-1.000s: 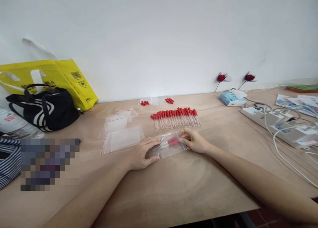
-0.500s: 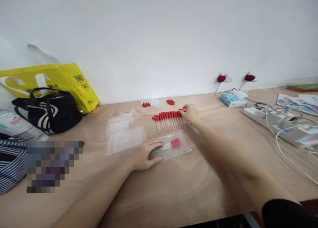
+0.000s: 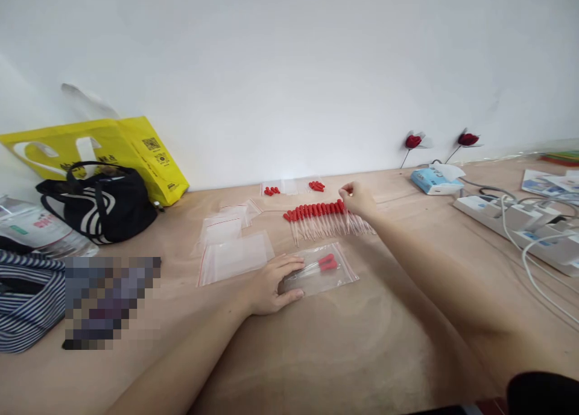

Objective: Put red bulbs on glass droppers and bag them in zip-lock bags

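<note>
Clear zip bag (image 3: 316,283) flat on the table (image 3: 316,348), near-centre, red-topped droppers (image 3: 328,262) inside, tops toward the right end. My left hand (image 3: 271,285) on its left end: palm down, thumb well apart from fingers, bag pressed, not gripped. Just beyond the bag, dropper row (image 3: 316,211), side by side, red tops far, clear stems near. My right hand (image 3: 360,201) over the row's right end, fingers curled in toward thumb; can't tell if a dropper is in there. Left of the row: empty zip bags (image 3: 237,258), overlapping. Far side, by the wall: small red pieces (image 3: 272,191) at left, more red pieces (image 3: 316,186) at right, on clear plastic. Far left, yellow bag (image 3: 158,155) behind black bag (image 3: 120,204). Right: blue tissue pack (image 3: 435,181), then power strip (image 3: 520,228) with cables. Two red roses, left one (image 3: 413,141), right one (image 3: 468,139), against the wall.
</note>
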